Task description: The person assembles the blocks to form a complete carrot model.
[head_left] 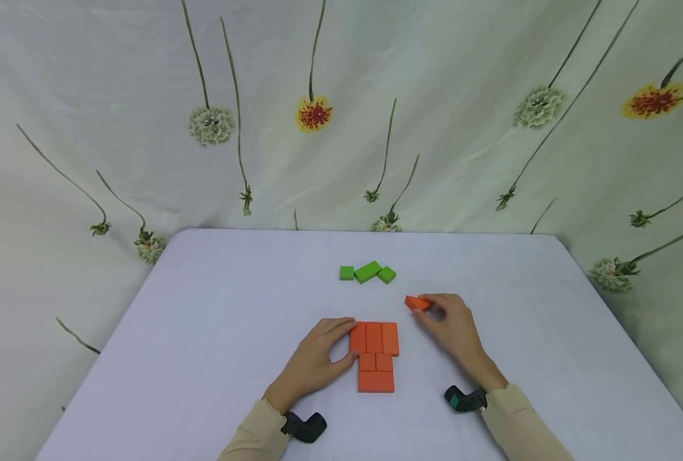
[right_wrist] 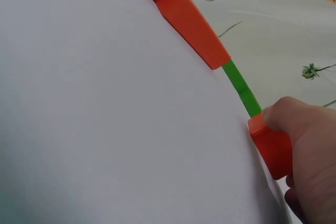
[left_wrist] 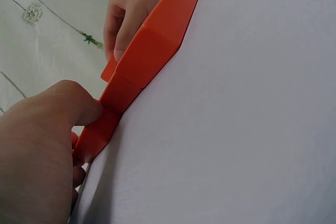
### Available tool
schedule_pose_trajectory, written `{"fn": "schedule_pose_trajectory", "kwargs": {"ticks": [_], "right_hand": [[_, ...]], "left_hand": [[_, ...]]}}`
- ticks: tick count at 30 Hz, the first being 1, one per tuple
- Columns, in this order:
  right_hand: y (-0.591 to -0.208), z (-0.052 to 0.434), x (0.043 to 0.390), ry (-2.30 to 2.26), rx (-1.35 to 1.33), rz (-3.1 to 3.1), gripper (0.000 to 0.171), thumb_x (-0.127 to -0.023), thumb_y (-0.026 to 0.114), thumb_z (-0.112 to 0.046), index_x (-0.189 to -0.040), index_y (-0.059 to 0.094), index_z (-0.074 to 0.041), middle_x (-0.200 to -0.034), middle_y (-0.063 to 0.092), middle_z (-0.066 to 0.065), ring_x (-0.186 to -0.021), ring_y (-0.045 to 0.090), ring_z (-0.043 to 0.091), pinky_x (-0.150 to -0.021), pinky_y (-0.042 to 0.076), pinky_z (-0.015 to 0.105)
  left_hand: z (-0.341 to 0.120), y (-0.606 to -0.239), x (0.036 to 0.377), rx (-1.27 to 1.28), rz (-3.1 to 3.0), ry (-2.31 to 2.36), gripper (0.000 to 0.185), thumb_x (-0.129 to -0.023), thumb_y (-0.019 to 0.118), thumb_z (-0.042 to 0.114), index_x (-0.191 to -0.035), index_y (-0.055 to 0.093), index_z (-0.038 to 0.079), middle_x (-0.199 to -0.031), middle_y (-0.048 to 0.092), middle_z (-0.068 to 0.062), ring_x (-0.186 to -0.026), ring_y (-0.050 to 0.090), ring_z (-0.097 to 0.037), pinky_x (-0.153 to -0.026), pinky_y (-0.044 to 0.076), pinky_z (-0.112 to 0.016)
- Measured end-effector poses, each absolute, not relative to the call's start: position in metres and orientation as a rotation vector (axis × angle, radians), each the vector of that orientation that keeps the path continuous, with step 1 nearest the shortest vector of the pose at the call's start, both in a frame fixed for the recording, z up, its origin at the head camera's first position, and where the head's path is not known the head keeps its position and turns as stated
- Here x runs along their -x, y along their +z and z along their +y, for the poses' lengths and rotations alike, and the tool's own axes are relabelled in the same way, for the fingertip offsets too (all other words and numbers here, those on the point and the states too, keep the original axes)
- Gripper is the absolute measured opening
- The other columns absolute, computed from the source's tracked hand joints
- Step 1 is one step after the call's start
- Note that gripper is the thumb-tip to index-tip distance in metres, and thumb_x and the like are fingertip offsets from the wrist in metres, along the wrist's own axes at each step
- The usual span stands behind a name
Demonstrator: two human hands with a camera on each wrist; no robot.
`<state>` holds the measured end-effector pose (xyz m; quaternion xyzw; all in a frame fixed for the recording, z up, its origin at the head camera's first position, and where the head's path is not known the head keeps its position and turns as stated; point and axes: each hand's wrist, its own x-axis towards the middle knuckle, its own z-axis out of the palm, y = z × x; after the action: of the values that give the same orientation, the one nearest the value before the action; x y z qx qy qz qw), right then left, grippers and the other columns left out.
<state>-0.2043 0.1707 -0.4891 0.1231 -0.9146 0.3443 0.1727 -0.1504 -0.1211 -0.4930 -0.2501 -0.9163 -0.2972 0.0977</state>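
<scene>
A person sits at a desk (head_left: pixel 214 307) covered in pale lilac cloth, both hands resting on it. In front of them lies a flat group of orange blocks (head_left: pixel 375 356): 3 upright blocks side by side, 2 small squares below them, 1 wide block at the bottom, all touching edge to edge.

The left hand (head_left: pixel 317 360) lies against the group's left edge, fingers (head_left: pixel 341 324) gently curved with their tips touching the top left block and the thumb against the same side. It steadies the group without closing round it.

The right hand (head_left: pixel 452 328) sits to the upper right, well apart from the group. Its thumb and fingers pinch a single loose orange block (head_left: pixel 417 303) that rests on the cloth.

Farther back, 3 green blocks (head_left: pixel 367 272) lie in a loose row, the middle one tilted. Bare cloth stretches widely to the left and right of the hands and toward the rounded far corners. A flower-printed curtain (head_left: pixel 145 96) hangs behind.
</scene>
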Motion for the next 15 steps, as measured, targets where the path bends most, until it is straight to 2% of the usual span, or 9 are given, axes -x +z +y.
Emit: {"fn": "schedule_pose_trajectory", "kwargs": {"ticks": [8,15], "right_hand": [[-0.491,0.17,0.192,0.974,-0.338,-2.627,0.035,-0.08,0.078,-0.03,-0.11,0.072,-0.014,-0.099,0.068,0.002,-0.088,0.057,0.015,-0.072,0.051,0.032],[-0.493,0.171,0.184,0.944,-0.368,-2.622,0.035,-0.08,0.078,-0.03,-0.11,0.071,-0.014,-0.099,0.066,0.0,-0.087,0.054,0.011,-0.073,0.052,0.032]], "left_hand": [[-0.122,-0.491,0.15,0.749,-2.7,-0.888,0.053,-0.087,0.069,0.033,-0.134,0.057,0.014,-0.136,0.056,0.004,-0.125,0.049,-0.009,-0.105,0.045,-0.032],[-0.121,-0.491,0.15,0.752,-2.703,-0.897,0.053,-0.086,0.07,0.033,-0.134,0.057,0.014,-0.136,0.056,0.004,-0.125,0.048,-0.009,-0.105,0.045,-0.032]]}}
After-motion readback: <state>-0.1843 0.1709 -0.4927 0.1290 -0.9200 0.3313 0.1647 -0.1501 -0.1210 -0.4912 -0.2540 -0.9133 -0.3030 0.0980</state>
